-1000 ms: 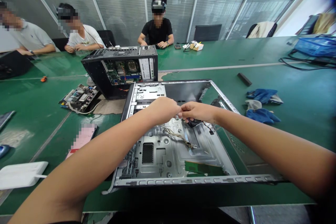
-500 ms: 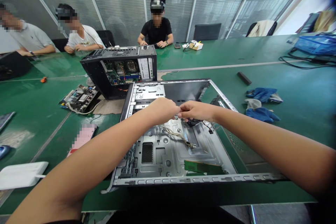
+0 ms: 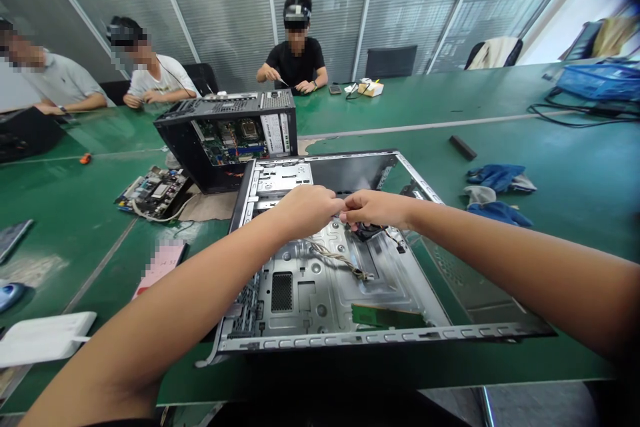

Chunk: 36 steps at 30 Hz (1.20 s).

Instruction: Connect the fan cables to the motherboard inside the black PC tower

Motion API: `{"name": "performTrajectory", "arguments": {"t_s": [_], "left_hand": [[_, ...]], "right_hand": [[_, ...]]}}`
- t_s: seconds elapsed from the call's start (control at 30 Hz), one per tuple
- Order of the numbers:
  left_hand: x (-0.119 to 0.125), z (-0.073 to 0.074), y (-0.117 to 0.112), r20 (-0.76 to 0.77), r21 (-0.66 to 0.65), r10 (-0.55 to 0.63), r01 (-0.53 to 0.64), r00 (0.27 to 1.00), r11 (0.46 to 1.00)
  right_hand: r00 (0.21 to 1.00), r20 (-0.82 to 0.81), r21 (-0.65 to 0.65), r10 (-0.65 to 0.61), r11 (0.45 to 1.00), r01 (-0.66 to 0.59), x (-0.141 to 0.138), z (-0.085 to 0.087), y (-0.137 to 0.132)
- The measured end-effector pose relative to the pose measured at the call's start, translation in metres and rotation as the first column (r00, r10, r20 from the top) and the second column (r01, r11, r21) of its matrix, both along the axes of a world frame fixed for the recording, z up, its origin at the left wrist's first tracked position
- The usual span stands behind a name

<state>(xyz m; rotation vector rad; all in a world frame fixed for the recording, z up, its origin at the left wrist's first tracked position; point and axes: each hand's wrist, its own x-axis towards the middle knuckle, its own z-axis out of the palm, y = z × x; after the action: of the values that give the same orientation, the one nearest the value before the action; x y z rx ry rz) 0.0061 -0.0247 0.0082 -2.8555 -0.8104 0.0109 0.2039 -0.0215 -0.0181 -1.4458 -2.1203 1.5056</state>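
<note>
So, from the far left: on the green desk [image 3: 65,200], a flat white device [image 3: 45,341] with a short lead. Further along, a loose circuit board [image 3: 159,191] with a pale cable, just beside a dark upright computer case [image 3: 176,147] with electronics visible through its side. Nearer the middle, the open computer case [image 3: 340,340], lying flat on the desk, open side up, directly beneath both hands. Over its interior, the left hand [image 3: 310,208], fingers curled inward, tips hidden; cannot tell whether gripping anything. Below, twisted cables [image 3: 340,256] across the metal floor. Then the right hand [image 3: 374,208], thumb and fingers drawn close against the left fingertips, apparently touching; cannot tell what, if anything, between them. Judging from this pose, probably a fine two-handed fingertip step on something small, too hidden to name. For the next move, likely needed: a steady, light pinch, wrists clear of the metal edges, and care not to snag the cables. Just under the right hand, a black wired part [image 3: 367,233], partly covered. Nearer the front edge, inside the case, a green circuit strip [image 3: 386,317]. At right on the desk, blue gloves [image 3: 500,178], well apart from both hands.
</note>
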Motion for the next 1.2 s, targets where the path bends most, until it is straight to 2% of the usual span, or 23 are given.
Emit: {"name": "performTrajectory", "arguments": {"t_s": [0.13,0.33,0.5,0.73,1.2], "left_hand": [[0.000,-0.001,0.000,0.010,-0.016,-0.011,0.011,1.000,1.000],[0.001,-0.004,0.000,-0.056,-0.027,-0.042,0.040,0.998,0.999],[0.003,-0.002,-0.004,-0.074,-0.010,-0.048,0.048,0.996,0.999],[0.006,0.001,-0.008,-0.058,0.004,-0.050,0.051,0.997,0.999],[0.007,0.000,0.000,-0.053,-0.013,-0.050,0.050,0.997,0.999]], "right_hand": [[1.000,0.002,-0.020,0.005,1.000,-0.005,0.001,0.001,-0.002],[0.999,-0.046,-0.043,0.023,0.999,-0.025,0.001,-0.002,-0.006],[0.995,-0.092,-0.043,0.028,0.999,-0.032,0.005,-0.008,-0.005],[0.995,-0.072,-0.029,0.070,0.997,-0.072,0.011,-0.010,-0.002],[0.997,-0.076,0.042,0.007,0.999,-0.003,0.007,-0.004,-0.006]]}}
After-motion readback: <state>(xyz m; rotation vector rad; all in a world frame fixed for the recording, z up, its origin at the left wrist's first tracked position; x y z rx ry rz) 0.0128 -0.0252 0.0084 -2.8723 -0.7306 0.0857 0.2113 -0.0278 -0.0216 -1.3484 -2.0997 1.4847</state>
